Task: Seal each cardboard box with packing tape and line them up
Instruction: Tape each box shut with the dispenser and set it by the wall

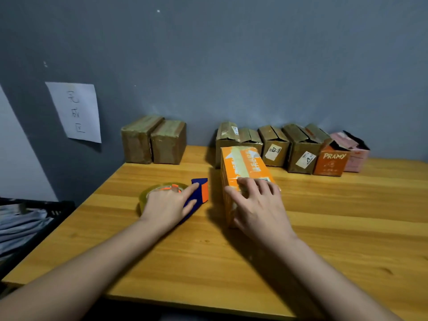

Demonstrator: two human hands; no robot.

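1. A person is working at a wooden table (231,262) w/ an orange carton (245,167) standing at centre. A strip of clear tape is running down the middle of its top, so this box is looking sealed or nearly so.
2. The right hand (257,205) is lying over the carton's near end w/ fingers spread and lightly bent, thumb down the left face. It is pressing on the box, not lifting it, as far as the view shows.
3. The left hand (169,205) is resting on the blue-and-orange tape dispenser (199,193) at 9 o'clock of the carton. Its fingers are lying along the handle; whether they are curling round it, can't tell. The clear tape roll (148,195) is sitting on the table under that hand.
4. Two taped brown boxes (154,142) are standing side by side at 11 o'clock, by the wall near a paper sign (75,112). Judged done.
5. At 1 o'clock, a row is waiting: three brown boxes (275,147) w/ flaps up, an orange "PRAMY" box (331,162) and a pink box (354,156), both open. Five appear left to seal; the carton is yet to join the finished pair.
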